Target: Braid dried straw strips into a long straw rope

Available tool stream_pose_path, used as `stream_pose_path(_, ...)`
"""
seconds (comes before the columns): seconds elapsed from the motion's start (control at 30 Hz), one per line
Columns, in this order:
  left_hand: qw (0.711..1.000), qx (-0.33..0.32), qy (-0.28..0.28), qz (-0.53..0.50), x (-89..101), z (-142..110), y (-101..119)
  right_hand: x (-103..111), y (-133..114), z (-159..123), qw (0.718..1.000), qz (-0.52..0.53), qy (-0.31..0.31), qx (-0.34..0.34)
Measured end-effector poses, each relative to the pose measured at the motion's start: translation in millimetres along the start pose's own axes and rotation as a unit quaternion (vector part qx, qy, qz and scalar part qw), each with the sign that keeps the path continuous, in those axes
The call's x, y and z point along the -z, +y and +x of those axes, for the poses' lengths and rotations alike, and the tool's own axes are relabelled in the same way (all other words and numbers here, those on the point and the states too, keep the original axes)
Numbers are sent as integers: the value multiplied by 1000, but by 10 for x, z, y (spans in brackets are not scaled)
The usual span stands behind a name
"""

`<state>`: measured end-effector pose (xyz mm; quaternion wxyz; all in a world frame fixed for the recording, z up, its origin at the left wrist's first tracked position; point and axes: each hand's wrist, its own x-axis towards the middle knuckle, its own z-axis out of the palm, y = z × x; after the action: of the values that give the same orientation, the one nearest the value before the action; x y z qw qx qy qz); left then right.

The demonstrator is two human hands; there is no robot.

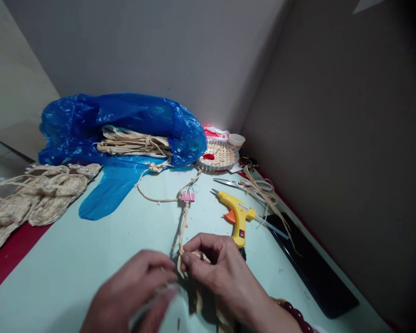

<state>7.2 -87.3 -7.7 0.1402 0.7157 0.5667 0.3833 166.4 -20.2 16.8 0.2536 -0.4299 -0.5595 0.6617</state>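
A thin raffia braid runs down toward me from a pink binder clip, which grips it on the table. At the braid's lower end my right hand is closed, thumb and fingers pinching it. Loose raffia strands hang beneath that hand. Just left of the braid is my left hand, smeared by motion, so its finger state is unclear. Beyond the clip, more of the braided cord curves back in a loop.
A blue plastic bag holds raffia bundles. Woven raffia pieces with pearl beads lie left. At right are a yellow glue gun, scissors, loose strips and a black flat object. A woven basket stands behind.
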Motion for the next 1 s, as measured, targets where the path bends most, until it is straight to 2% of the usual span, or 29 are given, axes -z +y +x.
stream_pose_path(0.03, 991, 111, -17, -75, 36, 67, 5, 11, -3, -8, 1000, 2, -3, 10)
stream_pose_path(0.07, 964, 217, -48, -150, 56, 129, 5, 20, 5, -13, 1000, 3, -5, 20)
stream_pose_path(0.1, 924, 288, -104, -230, 60, 184, -3, 29, 21, -15, 999, 4, -9, 30)
stream_pose_path(0.17, 847, 353, -194, -346, 31, 263, -35, 44, 68, -11, 998, 5, -21, 53)
stream_pose_path(0.2, 823, 361, -212, -384, 9, 287, -54, 51, 92, -8, 997, -2, -25, 66)
stream_pose_path(0.23, 812, 364, -210, -405, -10, 303, -73, 58, 112, -7, 996, -16, -29, 78)
stream_pose_path(0.3, 814, 363, -191, -412, -27, 314, -94, 69, 132, -14, 993, -68, -24, 98)
stream_pose_path(0.37, 821, 358, -196, -399, -11, 306, -92, 73, 126, -41, 983, -146, -5, 113)
stream_pose_path(0.57, 840, 341, -209, -367, 27, 256, -45, 41, 116, -144, 921, -350, 38, 169)
stream_pose_path(0.73, 865, 337, -203, -311, -24, 291, -50, 22, 155, -140, 897, -393, 43, 198)
stream_pose_path(0.87, 925, 277, -180, -189, -25, 305, -58, 37, 141, -142, 896, -402, 21, 186)
stream_pose_path(0.93, 941, 261, -171, -131, -18, 280, -59, 53, 142, -146, 877, -433, 16, 208)
stream_pose_path(1.0, 946, 261, -168, -94, -17, 247, -52, 67, 156, -148, 845, -469, 34, 254)
